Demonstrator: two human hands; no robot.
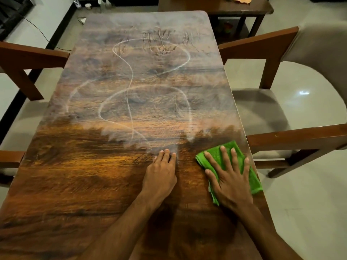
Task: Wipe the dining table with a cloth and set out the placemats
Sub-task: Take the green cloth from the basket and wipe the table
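Observation:
A long wooden dining table point(93, 175) fills the view. Its far half carries a whitish dusty film with curved streaks, and its near half looks darker and glossy. A folded green cloth point(252, 177) lies near the table's right edge. My right hand point(230, 177) presses flat on the cloth with fingers spread. My left hand point(161, 173) rests on the bare wood just left of the cloth, fingertips on the table and nothing in it. No placemats are in view.
Wooden chairs with pale cushions stand at both long sides: two on the left point(28, 59) and two on the right point(262, 45). A small dark side table point(244, 8) stands beyond the far end. A cable point(37, 30) runs over the floor at far left.

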